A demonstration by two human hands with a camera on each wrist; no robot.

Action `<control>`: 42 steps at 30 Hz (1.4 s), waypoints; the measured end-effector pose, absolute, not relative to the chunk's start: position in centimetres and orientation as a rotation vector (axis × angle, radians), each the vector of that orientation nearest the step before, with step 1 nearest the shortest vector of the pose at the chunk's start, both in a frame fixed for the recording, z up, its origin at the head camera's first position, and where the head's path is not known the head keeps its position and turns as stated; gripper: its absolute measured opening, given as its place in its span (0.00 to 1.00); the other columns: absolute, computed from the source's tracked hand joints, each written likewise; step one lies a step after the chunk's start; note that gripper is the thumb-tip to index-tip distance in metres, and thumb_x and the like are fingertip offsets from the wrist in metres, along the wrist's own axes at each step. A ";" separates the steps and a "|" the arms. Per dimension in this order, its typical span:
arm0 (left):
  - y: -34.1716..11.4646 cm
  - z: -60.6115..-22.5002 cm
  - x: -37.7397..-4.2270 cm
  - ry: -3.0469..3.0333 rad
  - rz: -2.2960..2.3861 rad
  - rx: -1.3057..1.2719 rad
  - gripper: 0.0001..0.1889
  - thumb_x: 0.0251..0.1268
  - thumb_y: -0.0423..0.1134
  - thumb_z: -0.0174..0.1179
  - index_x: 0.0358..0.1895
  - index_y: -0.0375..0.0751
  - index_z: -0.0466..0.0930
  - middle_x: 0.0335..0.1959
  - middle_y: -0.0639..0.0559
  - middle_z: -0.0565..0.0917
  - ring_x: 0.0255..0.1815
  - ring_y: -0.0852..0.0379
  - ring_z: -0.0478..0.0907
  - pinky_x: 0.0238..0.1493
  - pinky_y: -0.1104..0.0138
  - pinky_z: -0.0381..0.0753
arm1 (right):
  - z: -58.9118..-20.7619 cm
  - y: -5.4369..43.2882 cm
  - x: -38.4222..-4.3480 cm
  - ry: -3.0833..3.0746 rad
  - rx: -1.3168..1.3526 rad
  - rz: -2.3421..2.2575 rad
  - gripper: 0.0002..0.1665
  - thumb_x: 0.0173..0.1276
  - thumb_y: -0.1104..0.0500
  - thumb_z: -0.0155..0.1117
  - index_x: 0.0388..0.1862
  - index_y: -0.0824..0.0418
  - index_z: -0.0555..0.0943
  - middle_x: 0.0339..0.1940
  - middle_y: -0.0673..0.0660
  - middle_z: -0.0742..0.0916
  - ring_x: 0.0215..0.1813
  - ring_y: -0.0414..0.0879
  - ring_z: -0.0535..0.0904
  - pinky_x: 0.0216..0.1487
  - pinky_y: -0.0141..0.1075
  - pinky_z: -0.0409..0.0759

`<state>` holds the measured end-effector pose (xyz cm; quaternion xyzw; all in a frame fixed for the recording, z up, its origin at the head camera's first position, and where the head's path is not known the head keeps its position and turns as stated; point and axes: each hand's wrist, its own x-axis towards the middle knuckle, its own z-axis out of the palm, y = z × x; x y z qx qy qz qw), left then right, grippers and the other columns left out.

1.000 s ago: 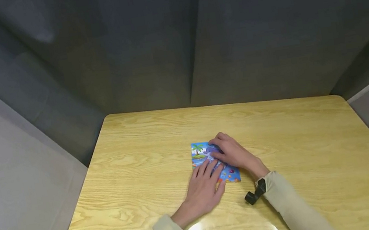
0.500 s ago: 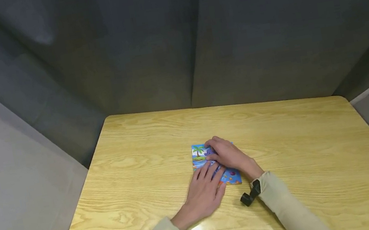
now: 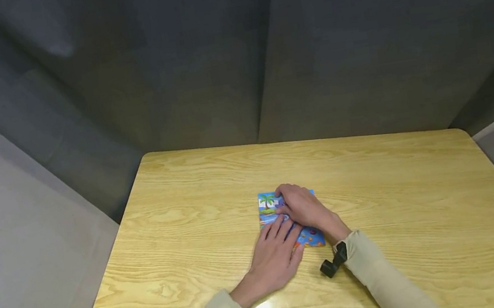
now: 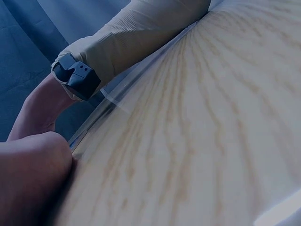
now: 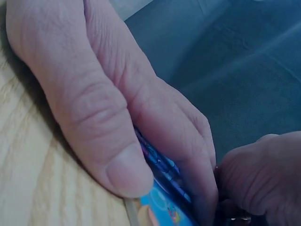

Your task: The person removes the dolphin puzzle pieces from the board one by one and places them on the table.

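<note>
In the head view a small blue jigsaw puzzle (image 3: 311,236) with a palm tree and sea picture lies flat on the wooden table. My left hand (image 3: 272,259) lies palm down from the near side, its spread fingers resting on the lower part. Over the upper right part is my right hand (image 3: 305,206), with bent fingers and thumb touching the surface. The right wrist view shows the right thumb (image 5: 117,160) near the puzzle's border, with blue picture (image 5: 164,205) between it and the index finger. Both hands cover the middle of the picture.
The wooden table (image 3: 180,222) extends around the puzzle on all sides. Dark grey curtains (image 3: 197,76) hang behind its far edge, and paler fabric (image 3: 17,252) stands at the left. Each sleeve carries a black wrist camera, such as the right one (image 3: 335,260).
My right hand has shifted slightly left and toward me across the puzzle, covering more of the purple figure. The left hand stays about where it was.
</note>
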<state>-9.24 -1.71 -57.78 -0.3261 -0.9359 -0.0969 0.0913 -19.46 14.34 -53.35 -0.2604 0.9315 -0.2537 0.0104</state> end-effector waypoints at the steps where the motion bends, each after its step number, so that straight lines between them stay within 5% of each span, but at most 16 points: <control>1: -1.7 -57.8 -9.2 -2.783 -0.282 -0.967 0.30 0.85 0.54 0.36 0.83 0.51 0.61 0.82 0.53 0.63 0.84 0.48 0.54 0.79 0.51 0.58 | -53.4 14.4 -19.4 2.907 -0.814 -0.798 0.21 0.72 0.57 0.72 0.57 0.68 0.79 0.39 0.56 0.84 0.37 0.48 0.77 0.42 0.46 0.78; 17: -1.8 -58.0 -9.0 -2.811 -0.267 -0.953 0.29 0.85 0.55 0.36 0.83 0.53 0.59 0.83 0.55 0.61 0.85 0.49 0.51 0.79 0.51 0.57 | -53.3 14.6 -19.5 2.769 -0.736 -1.042 0.21 0.71 0.59 0.73 0.57 0.66 0.78 0.51 0.60 0.80 0.44 0.50 0.76 0.49 0.45 0.78; 27: -1.8 -58.1 -9.0 -2.830 -0.268 -0.942 0.30 0.85 0.55 0.34 0.84 0.55 0.56 0.85 0.56 0.56 0.86 0.51 0.47 0.80 0.52 0.55 | -53.2 14.7 -19.8 2.725 -0.647 -1.180 0.21 0.64 0.59 0.79 0.52 0.64 0.82 0.33 0.58 0.81 0.29 0.43 0.73 0.28 0.35 0.73; 35: -1.7 -58.1 -9.0 -2.815 -0.275 -0.949 0.30 0.85 0.56 0.34 0.84 0.55 0.58 0.84 0.55 0.59 0.85 0.50 0.50 0.80 0.51 0.56 | -53.3 14.9 -19.8 2.742 -0.769 -1.133 0.27 0.66 0.60 0.78 0.62 0.66 0.82 0.50 0.60 0.85 0.39 0.49 0.78 0.41 0.39 0.76; 42: -1.6 -57.9 -8.9 -2.811 -0.279 -0.950 0.30 0.85 0.55 0.34 0.83 0.54 0.59 0.83 0.55 0.61 0.85 0.49 0.52 0.80 0.51 0.57 | -53.3 15.2 -19.7 2.708 -0.795 -1.138 0.25 0.67 0.60 0.77 0.62 0.64 0.82 0.50 0.58 0.85 0.42 0.49 0.79 0.43 0.40 0.79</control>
